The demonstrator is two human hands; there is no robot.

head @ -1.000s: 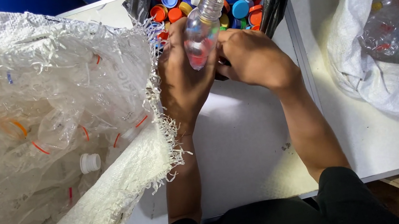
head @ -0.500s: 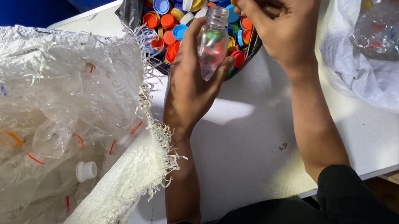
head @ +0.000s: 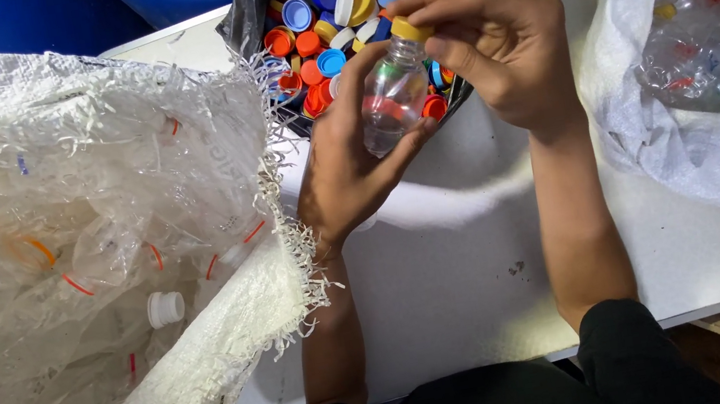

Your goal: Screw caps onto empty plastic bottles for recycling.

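A small clear plastic bottle [head: 391, 97] stands nearly upright in the left hand [head: 345, 170], whose fingers wrap its body. The right hand [head: 490, 49] pinches the yellow round cap [head: 410, 29] on its neck. Behind, a black bag of coloured plastic caps [head: 346, 0] is cut off at the top edge. A frayed white woven sack [head: 96, 256] holds clear bottles, hazy through the weave.

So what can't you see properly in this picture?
- Head view: the yellow cap is mostly covered by the right hand, so whether it is screwed tight is unclear.
- The back of the clear bottle lies hidden in the left hand.
- The black bag of caps is cut off by the top edge.
- Bottles inside the white woven sack are blurred by its mesh.
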